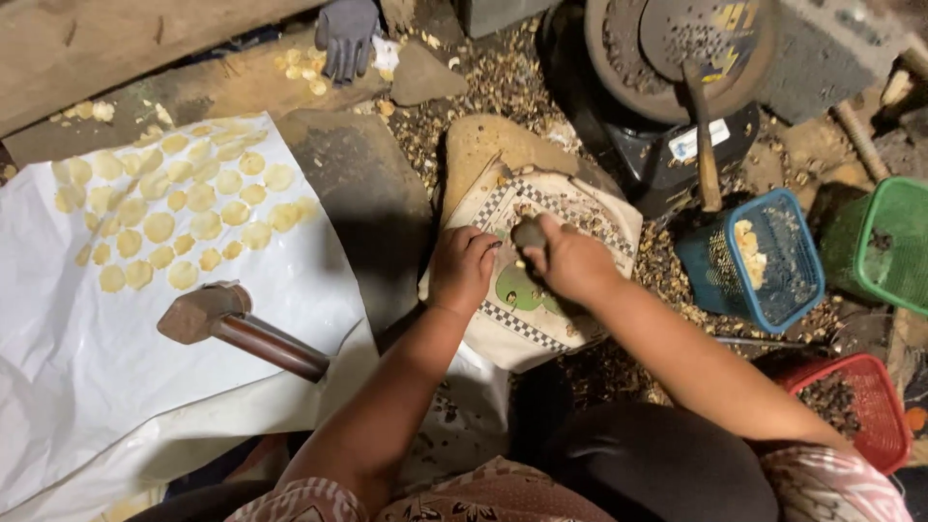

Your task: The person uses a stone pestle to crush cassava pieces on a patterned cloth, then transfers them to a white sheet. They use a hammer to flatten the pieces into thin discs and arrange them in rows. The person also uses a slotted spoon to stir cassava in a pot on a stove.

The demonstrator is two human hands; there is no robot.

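My right hand (pixel 572 259) grips a small dark stone (pixel 529 232) over a patterned cloth (pixel 590 208) that covers a flat stone slab (pixel 478 145). My left hand (pixel 462 266) rests curled on the cloth right beside it, fingertips close to the small stone. What lies under the stone is hidden. Left of the slab a white sheet (pixel 87 358) carries several flattened round yellow discs (pixel 174 217) laid in rows. A heavy mallet (pixel 237 324) with a brown handle lies on that sheet.
A blue basket (pixel 773 290) with pale pieces stands to the right, a green basket (pixel 894 242) and a red basket (pixel 865 387) beyond it. A dark pan (pixel 677 48) and hammer (pixel 706 145) sit behind. Shell bits (pixel 483 87) litter the ground. A grey glove (pixel 346 34) lies at the back.
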